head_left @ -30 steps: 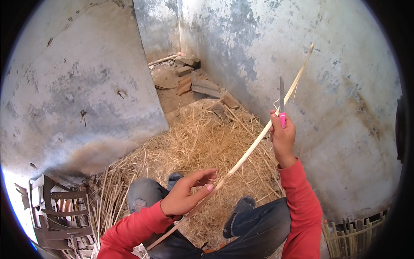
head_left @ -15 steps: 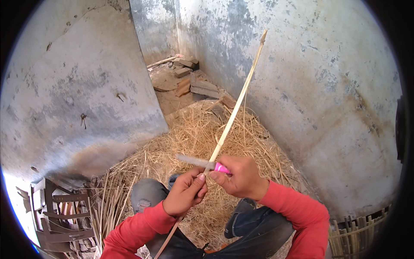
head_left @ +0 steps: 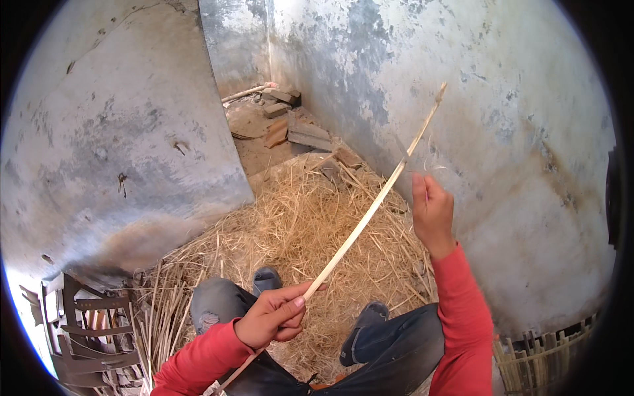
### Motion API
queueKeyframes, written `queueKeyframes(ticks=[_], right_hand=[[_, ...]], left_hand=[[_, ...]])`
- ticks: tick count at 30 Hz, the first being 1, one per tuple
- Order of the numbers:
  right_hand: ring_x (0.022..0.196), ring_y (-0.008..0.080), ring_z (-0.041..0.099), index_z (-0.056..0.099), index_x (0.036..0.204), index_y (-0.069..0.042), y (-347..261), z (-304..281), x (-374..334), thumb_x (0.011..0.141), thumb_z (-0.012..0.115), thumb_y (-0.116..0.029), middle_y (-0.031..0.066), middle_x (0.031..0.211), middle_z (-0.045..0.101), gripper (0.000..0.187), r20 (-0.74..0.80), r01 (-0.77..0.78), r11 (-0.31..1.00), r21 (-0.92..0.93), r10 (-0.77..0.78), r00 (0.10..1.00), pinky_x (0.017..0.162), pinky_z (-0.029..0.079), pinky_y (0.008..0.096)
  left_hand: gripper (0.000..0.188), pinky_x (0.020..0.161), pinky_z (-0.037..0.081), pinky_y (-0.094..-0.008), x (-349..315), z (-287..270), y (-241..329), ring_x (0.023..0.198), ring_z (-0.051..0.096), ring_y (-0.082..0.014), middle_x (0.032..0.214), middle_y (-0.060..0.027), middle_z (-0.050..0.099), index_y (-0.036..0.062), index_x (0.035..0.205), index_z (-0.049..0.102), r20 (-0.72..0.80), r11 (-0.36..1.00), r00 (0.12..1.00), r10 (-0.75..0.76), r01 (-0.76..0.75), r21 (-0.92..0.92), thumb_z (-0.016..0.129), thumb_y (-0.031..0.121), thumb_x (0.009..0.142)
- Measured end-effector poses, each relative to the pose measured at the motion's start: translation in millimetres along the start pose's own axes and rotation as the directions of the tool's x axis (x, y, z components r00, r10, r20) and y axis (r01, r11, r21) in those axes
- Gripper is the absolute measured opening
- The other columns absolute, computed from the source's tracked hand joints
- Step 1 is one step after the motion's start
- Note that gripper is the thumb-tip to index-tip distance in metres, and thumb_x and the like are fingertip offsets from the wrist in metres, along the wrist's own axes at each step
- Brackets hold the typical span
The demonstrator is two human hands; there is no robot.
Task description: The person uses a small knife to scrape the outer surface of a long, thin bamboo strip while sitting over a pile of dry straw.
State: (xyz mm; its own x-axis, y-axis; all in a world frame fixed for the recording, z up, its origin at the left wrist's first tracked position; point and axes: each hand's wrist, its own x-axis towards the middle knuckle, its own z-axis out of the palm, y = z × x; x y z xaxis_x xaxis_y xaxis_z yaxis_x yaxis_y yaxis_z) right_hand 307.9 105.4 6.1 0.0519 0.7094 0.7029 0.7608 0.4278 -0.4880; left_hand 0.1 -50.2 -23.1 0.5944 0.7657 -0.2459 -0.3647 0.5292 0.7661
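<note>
A long, pale bamboo strip (head_left: 360, 226) slants from my lap up to the right, its frayed tip in front of the wall. My left hand (head_left: 274, 315) is closed round its lower part, thumb on top; the tail end runs back under my left forearm. Farther up, my right hand (head_left: 434, 210) is closed on a knife, its handle hidden in the fist. The thin knife blade (head_left: 402, 146) crosses the strip below the tip. A fine curled shaving (head_left: 432, 158) hangs beside the blade.
Bamboo shavings (head_left: 290, 211) cover the floor before my feet. Several long strips (head_left: 162, 310) lie at the left beside a dark broken chair (head_left: 99, 323). Bricks (head_left: 284, 99) lie in the far corner. Walls rise left and right; a slatted bamboo basket (head_left: 545, 360) stands at lower right.
My right hand has drawn the knife from beside my left hand up and right along the strip. The strip has tilted further right. My left hand keeps its hold, slightly lower.
</note>
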Motion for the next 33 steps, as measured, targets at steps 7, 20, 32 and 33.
queueKeyframes(ticks=[7, 20, 32, 33], right_hand=[[0.046, 0.0295, 0.057, 0.061, 0.07, -0.01, -67, 17, -54, 0.095, 0.066, -0.043, 0.0113, 0.056, 0.056, 0.042, 0.422, 0.261, 0.942, 0.212, -0.329, 0.845, 0.043, 0.043, 0.0411], [0.042, 0.0288, 0.052, 0.053, 0.062, -0.01, -23, 26, -6, 0.098, 0.061, -0.048, 0.0096, 0.05, 0.051, 0.053, 0.127, 0.198, 0.968, -0.152, -0.18, 0.975, 0.041, 0.038, 0.0402], [0.042, 0.0289, 0.052, 0.056, 0.063, -0.011, -23, 28, -12, 0.098, 0.061, -0.046, 0.0095, 0.052, 0.053, 0.049, 0.224, 0.322, 0.946, -0.015, -0.311, 0.924, 0.041, 0.04, 0.0415], [0.042, 0.0278, 0.053, 0.057, 0.063, -0.011, -37, 34, -29, 0.096, 0.062, -0.047, 0.0088, 0.052, 0.054, 0.049, 0.277, 0.333, 0.941, 0.062, -0.336, 0.9, 0.041, 0.041, 0.041]], left_hand=[[0.044, 0.045, 0.022, -0.023, 7, -3, 5, 0.046, 0.021, -0.0058, 0.062, 0.0048, 0.026, 0.0024, 0.151, 0.041, -0.095, 0.994, 0.989, 0.11, -0.111, -0.013, 0.04, 0.018, 0.11], [0.043, 0.044, 0.02, -0.0228, 8, 4, 12, 0.046, 0.02, -0.0049, 0.063, 0.005, 0.026, 0.0029, 0.15, 0.041, -0.082, 0.992, 0.994, 0.071, -0.079, -0.096, 0.04, 0.018, 0.11], [0.043, 0.044, 0.022, -0.0235, 13, 9, 4, 0.045, 0.021, -0.0056, 0.062, 0.0052, 0.026, 0.0034, 0.15, 0.041, -0.053, 0.995, 0.998, 0.042, -0.046, -0.088, 0.04, 0.018, 0.11], [0.043, 0.044, 0.022, -0.0235, 12, 6, 3, 0.045, 0.021, -0.0056, 0.062, 0.0052, 0.026, 0.0034, 0.15, 0.041, -0.067, 0.995, 0.997, 0.042, -0.048, -0.089, 0.04, 0.018, 0.11]])
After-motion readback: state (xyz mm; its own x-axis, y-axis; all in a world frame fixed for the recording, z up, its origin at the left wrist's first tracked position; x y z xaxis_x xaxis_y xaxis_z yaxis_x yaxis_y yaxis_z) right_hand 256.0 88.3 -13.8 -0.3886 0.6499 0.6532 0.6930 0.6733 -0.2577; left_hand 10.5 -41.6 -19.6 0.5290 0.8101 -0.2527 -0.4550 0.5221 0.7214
